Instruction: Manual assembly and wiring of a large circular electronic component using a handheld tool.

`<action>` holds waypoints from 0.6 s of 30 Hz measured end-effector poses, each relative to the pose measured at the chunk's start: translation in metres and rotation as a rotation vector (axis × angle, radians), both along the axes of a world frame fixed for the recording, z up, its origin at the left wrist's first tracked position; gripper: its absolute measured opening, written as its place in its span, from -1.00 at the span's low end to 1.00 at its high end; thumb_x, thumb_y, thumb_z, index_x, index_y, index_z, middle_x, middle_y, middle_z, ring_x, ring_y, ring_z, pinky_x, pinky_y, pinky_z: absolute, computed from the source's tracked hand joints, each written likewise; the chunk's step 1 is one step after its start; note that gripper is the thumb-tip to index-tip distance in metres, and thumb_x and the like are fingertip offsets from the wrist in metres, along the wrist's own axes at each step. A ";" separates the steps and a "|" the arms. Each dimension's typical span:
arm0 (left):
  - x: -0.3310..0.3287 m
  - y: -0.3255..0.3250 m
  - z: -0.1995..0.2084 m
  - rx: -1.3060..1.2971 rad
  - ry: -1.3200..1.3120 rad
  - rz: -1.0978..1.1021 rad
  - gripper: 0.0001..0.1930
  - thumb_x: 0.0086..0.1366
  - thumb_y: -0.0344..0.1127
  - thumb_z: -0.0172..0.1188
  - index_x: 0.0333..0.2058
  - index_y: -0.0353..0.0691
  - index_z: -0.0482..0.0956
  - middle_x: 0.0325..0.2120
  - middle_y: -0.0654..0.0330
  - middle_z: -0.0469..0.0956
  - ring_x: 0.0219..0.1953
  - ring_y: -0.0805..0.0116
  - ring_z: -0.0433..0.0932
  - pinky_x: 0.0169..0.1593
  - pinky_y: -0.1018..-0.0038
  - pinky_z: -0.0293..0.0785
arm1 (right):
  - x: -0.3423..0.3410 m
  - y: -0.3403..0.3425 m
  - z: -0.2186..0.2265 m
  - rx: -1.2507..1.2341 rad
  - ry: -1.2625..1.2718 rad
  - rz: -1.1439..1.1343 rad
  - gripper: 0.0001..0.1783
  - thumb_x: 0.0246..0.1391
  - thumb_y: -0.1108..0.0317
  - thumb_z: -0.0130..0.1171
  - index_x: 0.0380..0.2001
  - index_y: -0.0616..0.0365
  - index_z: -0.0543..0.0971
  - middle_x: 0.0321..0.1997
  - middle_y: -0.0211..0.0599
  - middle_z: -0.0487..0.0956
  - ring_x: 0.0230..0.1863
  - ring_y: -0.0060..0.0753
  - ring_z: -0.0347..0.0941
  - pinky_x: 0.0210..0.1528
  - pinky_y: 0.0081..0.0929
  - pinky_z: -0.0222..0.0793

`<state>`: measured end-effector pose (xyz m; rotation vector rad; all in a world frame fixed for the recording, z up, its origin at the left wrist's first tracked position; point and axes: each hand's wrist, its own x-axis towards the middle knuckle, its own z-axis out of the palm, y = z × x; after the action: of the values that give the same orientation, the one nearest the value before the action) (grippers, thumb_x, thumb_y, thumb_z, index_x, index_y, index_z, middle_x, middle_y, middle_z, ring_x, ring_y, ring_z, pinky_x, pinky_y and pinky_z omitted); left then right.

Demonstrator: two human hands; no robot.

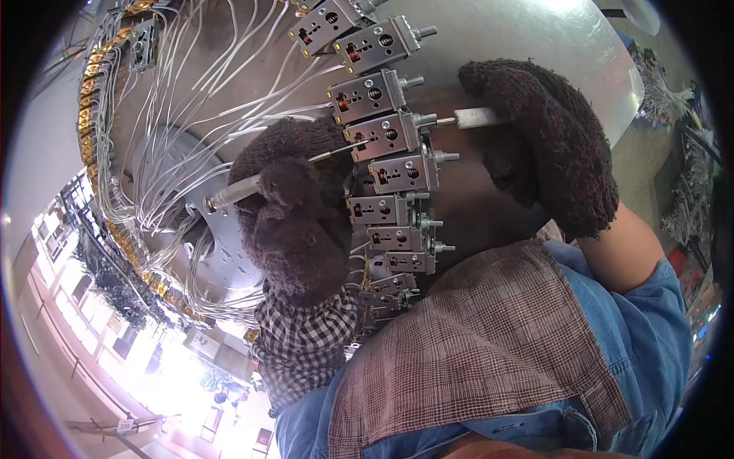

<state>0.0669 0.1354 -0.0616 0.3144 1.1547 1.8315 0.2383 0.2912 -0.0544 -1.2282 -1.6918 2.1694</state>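
My left hand [294,206], in a dark knitted glove, is closed around a slim screwdriver [235,191] with a silvery handle. Its thin tip meets the slotted face of a small boxy metal control unit [382,136]. On the other side, my gloved right hand [547,138] curls around a white-handled screwdriver [475,117]. That tool's metal shaft lines up with the end of the same unit's threaded stud and seems to touch it. The palm side of both hands is mostly hidden.
Similar metal units, such as one above [367,96] and one below [401,172], form a row along the rim of a large round metal plate [520,30]. White wires [222,76] fan out to the left. Brass-coloured parts [90,99] line the far-left edge.
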 end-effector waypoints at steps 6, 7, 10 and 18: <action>0.002 0.000 -0.003 -0.051 -0.084 0.126 -0.68 0.18 -0.33 0.06 -0.14 -0.40 0.35 -0.21 -0.03 0.43 -0.13 0.10 0.46 -0.02 0.19 0.44 | -0.003 -0.005 0.000 -0.313 0.074 -0.212 -0.44 0.03 0.06 0.02 0.02 0.18 0.31 -0.51 -0.32 0.44 -0.60 -0.57 0.37 -0.70 -0.70 0.20; 0.002 0.000 -0.004 -0.018 -0.089 0.140 -0.68 0.17 -0.33 0.07 -0.15 -0.42 0.35 -0.21 -0.03 0.44 -0.13 0.09 0.46 -0.03 0.18 0.44 | -0.002 -0.005 0.001 -0.313 0.074 -0.212 -0.44 0.03 0.06 0.02 0.02 0.18 0.31 -0.51 -0.32 0.44 -0.60 -0.57 0.37 -0.70 -0.70 0.20; -0.002 -0.003 -0.009 0.039 0.055 0.074 -0.67 0.17 -0.32 0.07 -0.14 -0.41 0.35 -0.22 -0.04 0.44 -0.12 0.09 0.45 -0.03 0.18 0.44 | 0.001 -0.004 0.005 -0.215 0.121 -0.188 -0.45 0.02 0.08 0.03 0.04 0.15 0.30 -0.38 -0.30 0.44 -0.45 -0.46 0.45 -0.64 -0.67 0.30; 0.007 -0.001 0.000 -0.057 -0.104 0.178 -0.67 0.15 -0.38 0.08 -0.11 -0.35 0.34 -0.18 0.01 0.43 -0.08 0.09 0.43 0.02 0.14 0.40 | 0.005 -0.003 0.001 -0.301 0.110 -0.146 -0.53 0.07 0.09 -0.04 -0.03 0.17 0.36 -0.39 -0.29 0.45 -0.57 -0.57 0.41 -0.66 -0.70 0.27</action>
<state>0.0742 0.1344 -0.0614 0.0845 1.1918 1.9400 0.2434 0.2887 -0.0536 -1.2268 -1.2251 2.4124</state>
